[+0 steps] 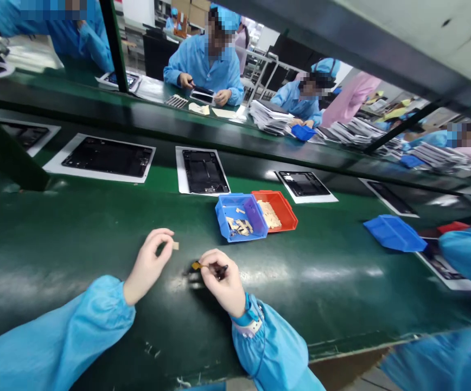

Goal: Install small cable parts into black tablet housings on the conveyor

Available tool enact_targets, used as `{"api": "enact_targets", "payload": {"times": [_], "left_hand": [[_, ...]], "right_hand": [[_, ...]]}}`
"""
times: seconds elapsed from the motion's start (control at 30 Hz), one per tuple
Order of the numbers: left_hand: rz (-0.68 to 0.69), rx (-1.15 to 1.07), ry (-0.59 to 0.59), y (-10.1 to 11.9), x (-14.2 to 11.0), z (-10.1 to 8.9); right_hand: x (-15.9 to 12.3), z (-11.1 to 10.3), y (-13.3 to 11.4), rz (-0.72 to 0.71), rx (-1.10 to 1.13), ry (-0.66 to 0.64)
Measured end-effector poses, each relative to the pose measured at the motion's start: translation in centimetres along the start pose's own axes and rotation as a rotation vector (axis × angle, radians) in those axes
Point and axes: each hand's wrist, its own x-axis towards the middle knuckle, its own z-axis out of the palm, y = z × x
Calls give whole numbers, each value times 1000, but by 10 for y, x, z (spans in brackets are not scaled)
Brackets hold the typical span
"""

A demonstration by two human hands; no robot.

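Left fingers (162, 234) pinch 1 tan tab (176, 246); right fingers (213, 257) grip 1 half-hidden dark item (222, 269).

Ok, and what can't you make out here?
All in the head view:
- Dark item with the orange tip: fingers of the right hand hide its full shape.
- Tan piece at the left hand: too small to show any marking.
- Lower pieces in the nearer blue bin: covered by those on top.
- Far-left dark panel: partly behind the green post.
- Co-worker's hands at right: out of sight past the blurred sleeve.
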Motion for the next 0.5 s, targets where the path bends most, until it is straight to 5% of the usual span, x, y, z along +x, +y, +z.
{"api": "enact_targets", "payload": {"times": [0.07, 0.13, 0.27, 0.33, 0.5], "left_hand": [[-5, -14, 33, -2, 10, -4], [22, -22, 6, 7, 27, -3], [73, -121, -273, 54, 81, 32], [118, -168, -425, 84, 113, 63], [317, 146, -489, 135, 177, 140]], "right_hand": [[0, -8, 2, 53, 295, -189], [2, -16, 8, 93, 569, -520], [10, -25, 28, 118, 765, -1036], [13, -27, 38, 130, 778, -1120], [14, -32, 57, 221, 778, -1025]]}}
